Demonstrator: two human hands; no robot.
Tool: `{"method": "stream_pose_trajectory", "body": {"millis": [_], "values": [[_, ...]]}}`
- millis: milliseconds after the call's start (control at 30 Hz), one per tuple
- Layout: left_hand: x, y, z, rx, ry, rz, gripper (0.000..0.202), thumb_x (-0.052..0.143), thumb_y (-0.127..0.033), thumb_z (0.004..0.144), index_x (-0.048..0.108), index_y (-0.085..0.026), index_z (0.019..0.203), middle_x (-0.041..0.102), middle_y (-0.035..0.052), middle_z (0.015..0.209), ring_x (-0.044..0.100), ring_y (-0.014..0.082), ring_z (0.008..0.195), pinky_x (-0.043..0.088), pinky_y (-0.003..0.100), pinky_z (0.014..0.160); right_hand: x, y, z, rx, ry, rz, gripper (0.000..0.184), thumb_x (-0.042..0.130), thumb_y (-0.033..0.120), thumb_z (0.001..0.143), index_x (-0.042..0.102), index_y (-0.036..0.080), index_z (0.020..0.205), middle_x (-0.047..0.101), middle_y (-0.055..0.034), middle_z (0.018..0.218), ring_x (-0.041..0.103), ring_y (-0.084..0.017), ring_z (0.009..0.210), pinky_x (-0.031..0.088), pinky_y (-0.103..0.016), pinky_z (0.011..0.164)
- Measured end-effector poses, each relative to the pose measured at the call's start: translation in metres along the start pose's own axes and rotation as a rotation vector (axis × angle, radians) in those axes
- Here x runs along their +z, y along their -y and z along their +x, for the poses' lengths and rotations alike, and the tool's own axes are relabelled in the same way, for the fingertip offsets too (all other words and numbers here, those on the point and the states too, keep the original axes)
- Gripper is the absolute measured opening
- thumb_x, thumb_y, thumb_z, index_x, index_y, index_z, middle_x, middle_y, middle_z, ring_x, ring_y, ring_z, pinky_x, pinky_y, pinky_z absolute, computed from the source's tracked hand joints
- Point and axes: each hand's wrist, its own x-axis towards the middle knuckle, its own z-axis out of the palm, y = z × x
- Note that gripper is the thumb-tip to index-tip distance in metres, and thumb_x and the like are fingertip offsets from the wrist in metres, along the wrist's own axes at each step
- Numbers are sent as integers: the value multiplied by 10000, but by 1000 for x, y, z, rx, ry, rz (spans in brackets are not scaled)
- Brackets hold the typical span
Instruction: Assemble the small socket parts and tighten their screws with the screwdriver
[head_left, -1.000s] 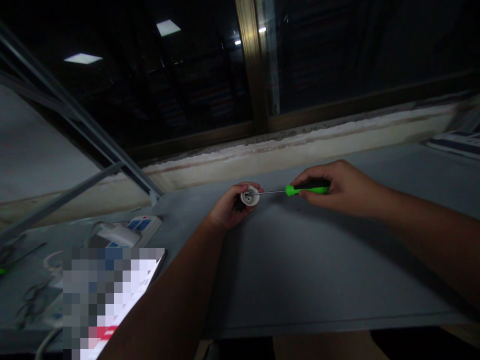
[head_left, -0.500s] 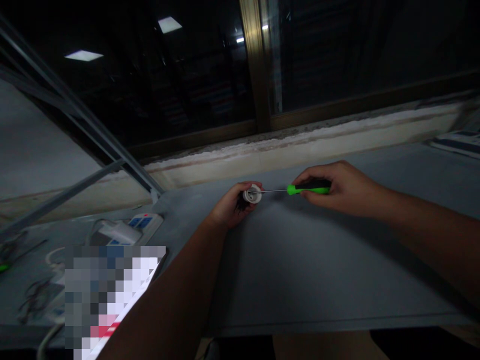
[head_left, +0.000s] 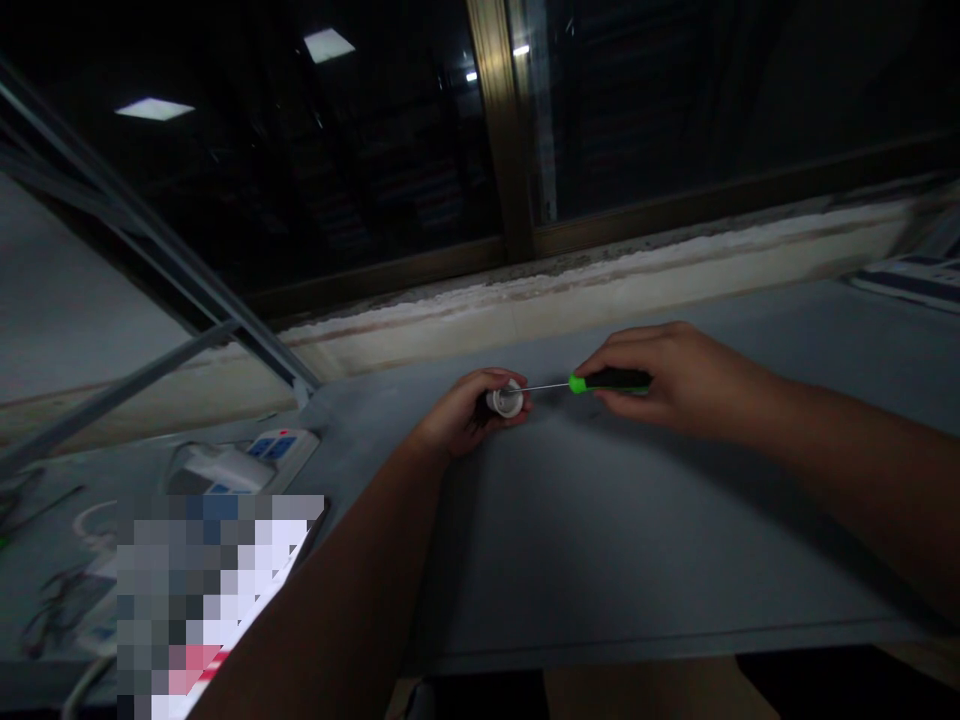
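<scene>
My left hand point(head_left: 466, 410) is closed around a small white round fitting with a hollow open end, which looks like a lamp socket point(head_left: 507, 401). Its opening faces right. In my right hand point(head_left: 667, 380) is a screwdriver point(head_left: 611, 381) with a green and black handle, gripped between thumb and fingers. The thin metal shaft runs left, and its tip reaches into the socket's opening. What the tip touches inside cannot be made out. Both hands are held above the grey table point(head_left: 600, 540).
At the left lie a power strip point(head_left: 296, 447) with a white plug-in adapter point(head_left: 236, 466), some cables point(head_left: 56, 600) and a lit screen point(head_left: 247, 590), partly pixelated. A metal frame point(head_left: 217, 300) slants up at the left. Behind the table runs a window ledge point(head_left: 480, 318); a flat striped item point(head_left: 911, 278) lies far right.
The screwdriver handle has turned, showing more black and less green. The socket has tilted slightly in my left hand. The whole view has shifted a little.
</scene>
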Motion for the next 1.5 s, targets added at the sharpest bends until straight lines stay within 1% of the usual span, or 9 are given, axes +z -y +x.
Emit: {"method": "stream_pose_trajectory", "body": {"millis": [167,300,700,900,1000,1100,1300,1400,1500], "values": [[5,5,2,39,-53,142,252,717,-284,758,718,-114,944,728,103,850,722,217,772,624,306,636,5,-1,-2,-82,11,-168,204,622,264,898,757,243,1050,739,-64,993,700,-230,904,501,-333,815],[0,9,4,86,-93,219,241,723,-302,773,724,-118,928,710,88,819,704,195,750,610,300,633,13,-1,-1,-54,2,-170,181,610,251,919,744,203,1031,764,-69,1008,717,-229,899,512,-340,824],[-1,5,2,181,-124,366,234,716,-313,796,723,-130,942,706,72,780,663,157,698,566,270,620,35,-23,4,259,-10,426,161,717,361,839,724,203,872,766,-54,912,714,-216,846,549,-347,778],[3,4,0,200,-157,384,222,711,-302,798,719,-124,930,707,78,784,672,166,711,562,270,619,37,-26,6,405,48,634,319,804,475,743,699,190,839,711,-43,784,602,-145,628,454,-279,549],[3,3,-1,202,-163,396,232,720,-304,791,720,-121,933,704,77,773,664,160,689,563,272,618,38,-26,6,450,75,664,346,819,487,726,679,188,829,704,-42,789,577,-129,604,440,-265,525],[2,4,0,190,-164,377,242,732,-304,780,723,-120,938,706,83,791,673,170,713,579,293,645,38,-26,6,412,86,618,330,786,488,767,672,188,840,707,-43,795,584,-131,602,456,-271,538],[0,7,6,207,-190,259,260,765,-334,753,715,-133,910,690,69,826,685,185,774,593,347,734,28,-32,4,149,6,326,271,744,406,812,707,203,987,745,-60,969,697,-215,881,539,-346,815],[-1,6,8,256,-211,329,280,764,-372,763,725,-146,923,684,62,825,648,150,738,533,264,657,18,-44,5,143,40,182,306,743,414,804,713,214,1033,751,-56,1002,703,-237,910,523,-360,852],[-4,5,9,302,-299,421,314,743,-441,797,725,-174,960,650,27,744,558,107,611,412,210,531,11,-60,6,153,25,72,295,633,477,886,689,208,995,736,-64,947,681,-244,864,494,-359,806]]}}
